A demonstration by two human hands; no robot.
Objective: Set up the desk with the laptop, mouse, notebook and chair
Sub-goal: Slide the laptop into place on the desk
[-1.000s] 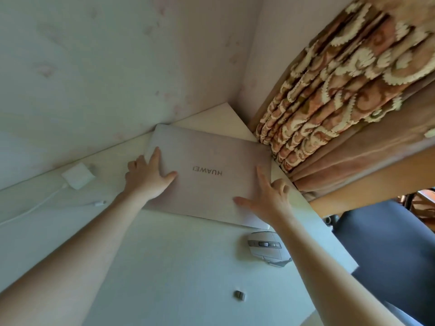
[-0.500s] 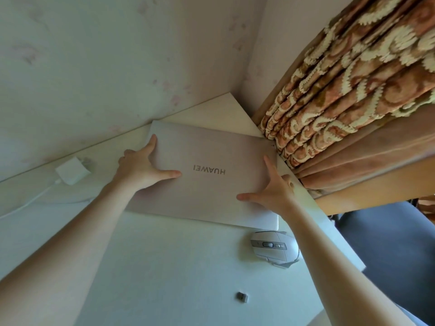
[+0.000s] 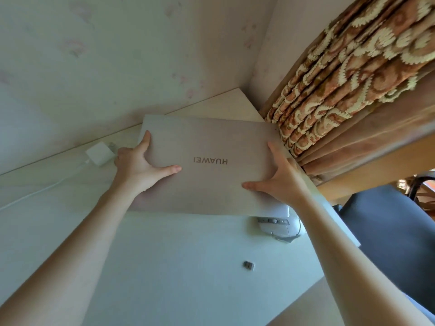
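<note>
A closed silver laptop [image 3: 211, 142] with a HUAWEI logo is held over the white desk [image 3: 164, 267], its near edge raised above the desk. My left hand [image 3: 138, 165] grips its left side, thumb on the lid. My right hand [image 3: 280, 177] grips its right side, thumb on the lid too. A grey mouse [image 3: 280, 228] sits on the desk just under the laptop's near right corner. The dark blue chair [image 3: 388, 236] stands to the right of the desk. No notebook is in view.
A white charger [image 3: 98, 152] with its cable lies on the desk by the wall at left. A small grey dongle [image 3: 248, 265] lies in front of the mouse. A patterned curtain [image 3: 353, 78] hangs close by the laptop's right edge. The walls meet in a corner behind.
Both hands went from lying flat on the lid to gripping the laptop's sides. The laptop has come up off the desk and toward me, now partly covering the mouse.
</note>
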